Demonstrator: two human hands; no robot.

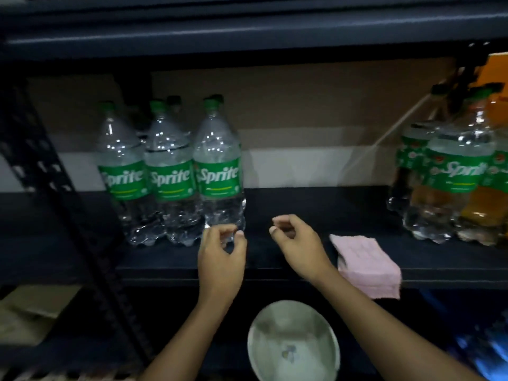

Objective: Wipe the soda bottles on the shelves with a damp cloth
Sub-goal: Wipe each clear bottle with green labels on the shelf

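Note:
Three clear Sprite bottles with green labels stand in a row at the left of the dark shelf (302, 259); the rightmost bottle (220, 171) is nearest my hands. My left hand (221, 259) hovers at that bottle's base, fingers curled and apart, holding nothing. My right hand (298, 243) is over the bare shelf to the right, fingers loosely curled, empty. A folded pink cloth (367, 265) lies on the shelf's front edge, just right of my right hand. More Sprite bottles (456, 171) stand at the far right.
A white bowl (292, 342) sits below the shelf between my forearms. A slanted black perforated upright (55, 188) crosses the left side. An orange-drink bottle (489, 210) stands at the far right. Cardboard (30, 312) lies on the lower left level.

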